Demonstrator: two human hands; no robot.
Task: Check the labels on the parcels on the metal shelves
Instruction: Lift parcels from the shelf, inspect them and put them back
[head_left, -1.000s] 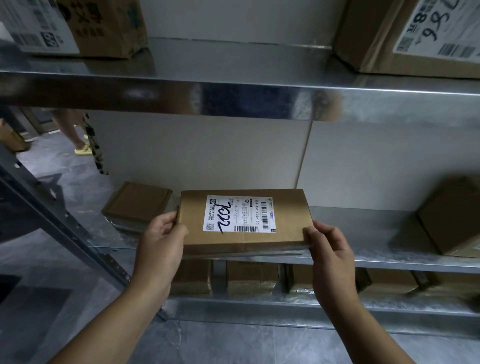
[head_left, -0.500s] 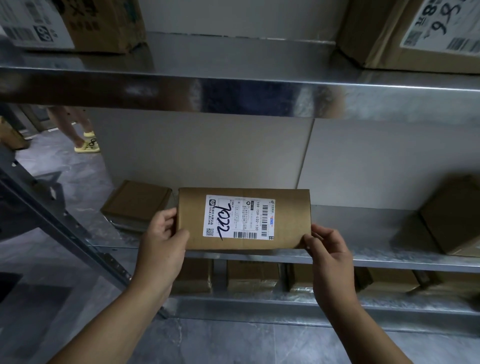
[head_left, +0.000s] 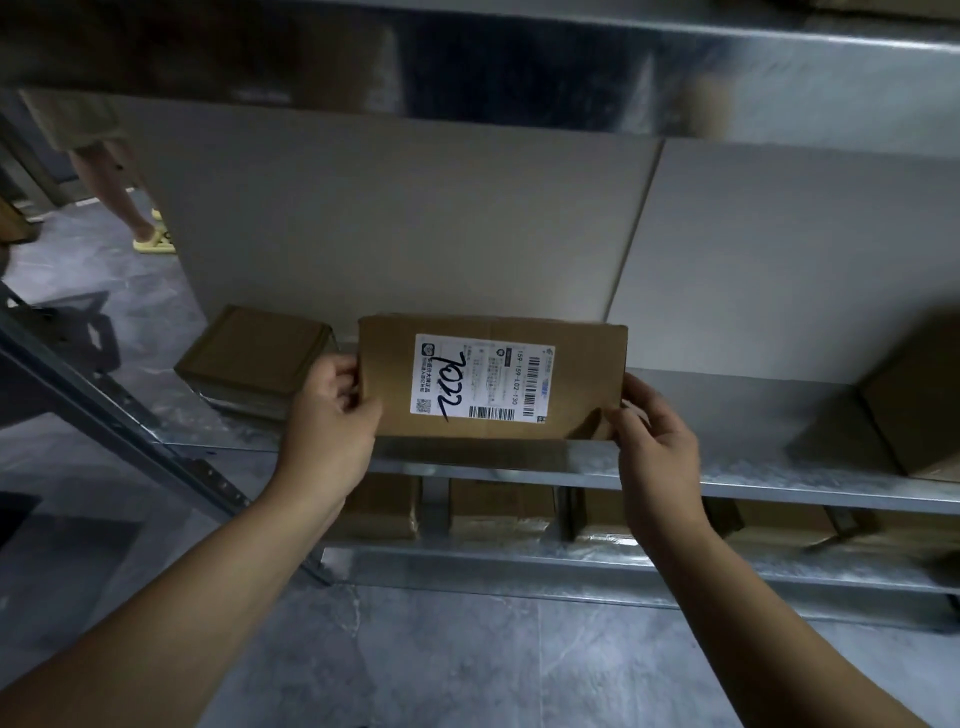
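2 hands clamp the parcel (head_left: 587, 384): the left hand (head_left: 330, 421) grips its left edge, fingers curled round it, and the right hand (head_left: 657, 441) pinches the lower right corner. It stands tipped up at the front of the middle metal shelf (head_left: 753, 467), white label (head_left: 483, 376) facing us (black marker scrawl beside the barcodes). 1 flat box (head_left: 254, 358) lies just to its left.

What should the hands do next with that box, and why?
Probably let go and reach for the plain box on its left. The labelled box seems to stand on the shelf, label facing out and readable, left hand and right hand gripping its ends; the plain box shows no label.
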